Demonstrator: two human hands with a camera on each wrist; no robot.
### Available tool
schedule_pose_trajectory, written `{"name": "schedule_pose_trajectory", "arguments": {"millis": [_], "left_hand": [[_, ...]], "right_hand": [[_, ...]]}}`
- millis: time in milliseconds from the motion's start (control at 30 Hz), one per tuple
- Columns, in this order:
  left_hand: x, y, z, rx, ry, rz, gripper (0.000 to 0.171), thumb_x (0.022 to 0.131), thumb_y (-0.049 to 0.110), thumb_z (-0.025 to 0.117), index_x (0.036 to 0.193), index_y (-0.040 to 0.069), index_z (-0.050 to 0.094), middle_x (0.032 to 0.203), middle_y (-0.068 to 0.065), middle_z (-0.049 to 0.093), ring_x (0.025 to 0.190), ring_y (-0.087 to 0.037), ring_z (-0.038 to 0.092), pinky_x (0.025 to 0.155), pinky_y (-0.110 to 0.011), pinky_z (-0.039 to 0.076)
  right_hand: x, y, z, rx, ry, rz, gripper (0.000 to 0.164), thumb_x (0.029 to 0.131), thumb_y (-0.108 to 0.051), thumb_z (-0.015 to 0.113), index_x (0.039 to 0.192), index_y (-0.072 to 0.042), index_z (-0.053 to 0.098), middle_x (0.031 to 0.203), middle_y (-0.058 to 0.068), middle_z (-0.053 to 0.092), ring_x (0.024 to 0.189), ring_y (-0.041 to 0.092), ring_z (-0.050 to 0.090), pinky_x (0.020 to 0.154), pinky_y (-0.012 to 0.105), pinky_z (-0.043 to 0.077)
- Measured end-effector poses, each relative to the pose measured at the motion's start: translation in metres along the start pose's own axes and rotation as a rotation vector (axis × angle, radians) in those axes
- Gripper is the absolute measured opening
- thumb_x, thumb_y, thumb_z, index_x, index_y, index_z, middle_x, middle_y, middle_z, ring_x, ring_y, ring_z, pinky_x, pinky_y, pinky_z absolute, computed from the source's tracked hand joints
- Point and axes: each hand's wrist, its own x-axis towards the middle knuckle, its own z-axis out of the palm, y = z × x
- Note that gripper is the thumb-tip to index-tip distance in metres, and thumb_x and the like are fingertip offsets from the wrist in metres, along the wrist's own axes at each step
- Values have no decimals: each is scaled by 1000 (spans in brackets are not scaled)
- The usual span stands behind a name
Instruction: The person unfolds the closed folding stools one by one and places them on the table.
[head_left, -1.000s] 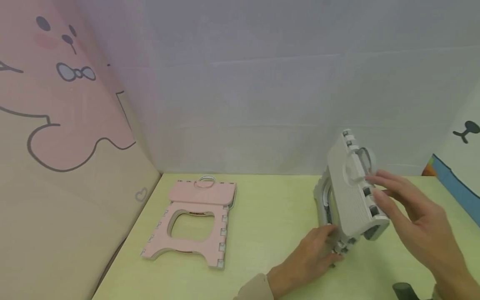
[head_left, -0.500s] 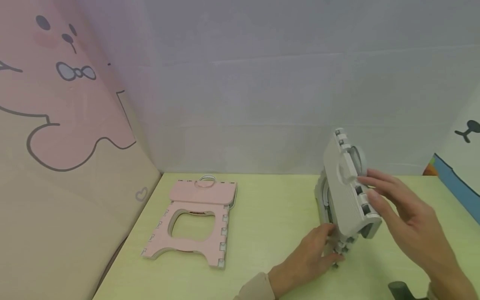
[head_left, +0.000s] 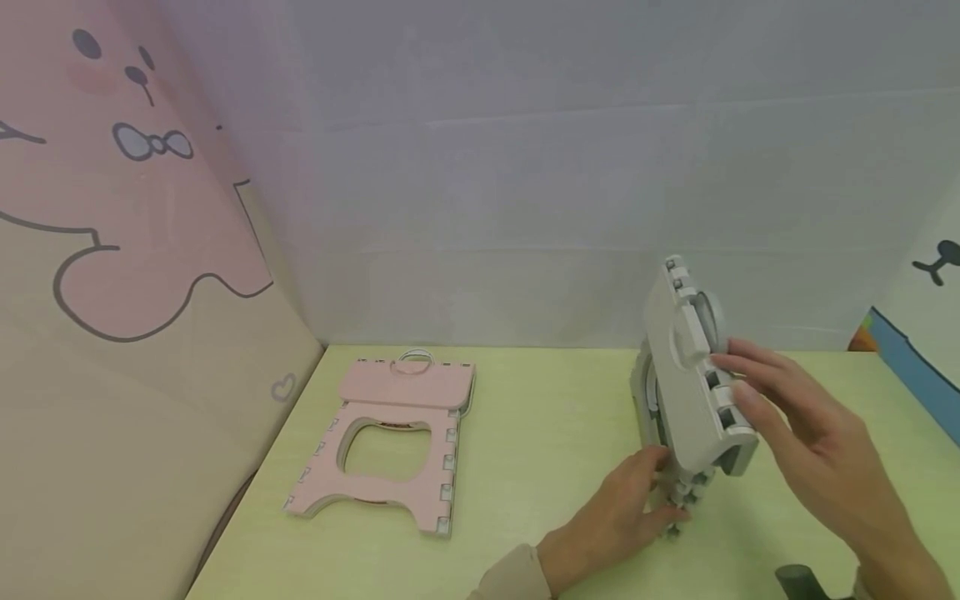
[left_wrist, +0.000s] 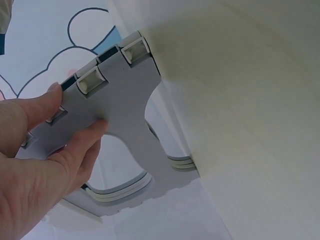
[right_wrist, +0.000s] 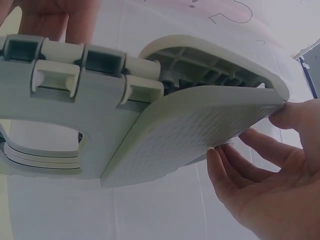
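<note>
Right wrist: gray stool [right_wrist: 150, 137], textured top [right_wrist: 215, 115] ajar, in the pinch of left hand [head_left: 617, 517] and right hand [right_wrist: 272, 182].

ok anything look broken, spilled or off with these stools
Nothing stands out as broken or spilled. The grey folding stool looks tilted, but the left hand and right hand hold it; the pink folding stool lies flat.

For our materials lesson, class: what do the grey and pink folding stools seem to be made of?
Grey stool: probably moulded plastic, matte, partly textured; ribs show inside its fold in the right wrist view.
Pink stool: likely plastic too, matte, judging by its even colour.
</note>
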Motion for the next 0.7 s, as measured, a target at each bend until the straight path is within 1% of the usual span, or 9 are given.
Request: {"name": "schedule_pose_trajectory", "arguments": {"millis": [100, 267, 467, 700], "left_hand": [[0, 1, 0, 3, -3, -4, 57, 97, 15, 72, 143, 3, 39, 136, -9, 56, 128, -8, 54, 99, -6, 42], [0, 3, -1, 2, 0, -14, 56, 97, 15, 72, 142, 2, 40, 135, -9, 57, 127, -8, 54, 97, -5, 43], [-1, 2, -1, 1, 10, 4, 56, 97, 14, 72, 142, 2, 39, 135, -10, 56, 127, -9, 55, 98, -6, 43], [-1, 1, 0, 6, 8, 12, 57, 97, 15, 72, 142, 2, 38, 135, -10, 56, 128, -10, 55, 99, -7, 43]], "right_hand": [[-1, 0, -1, -3, -1, -1, 41, 102, 7, 55, 140, -5, 62, 153, 2, 49, 135, 5, 47, 99, 5, 41], [-3, -1, -2, 7, -4, -9, 44, 101, 11, 54, 142, -3, 59, 153, 6, 49, 124, 1, 57, 94, 7, 46], [-5, 2, -5, 33, 2, -38, 47, 99, 16, 51, 145, 2, 54, 149, 11, 52, 125, 5, 59, 96, 10, 48], [-11, 8, -5, 24, -7, -11, 48, 100, 15, 50, 146, 1, 51, 144, 10, 56, 123, 6, 61, 94, 11, 50]]}}
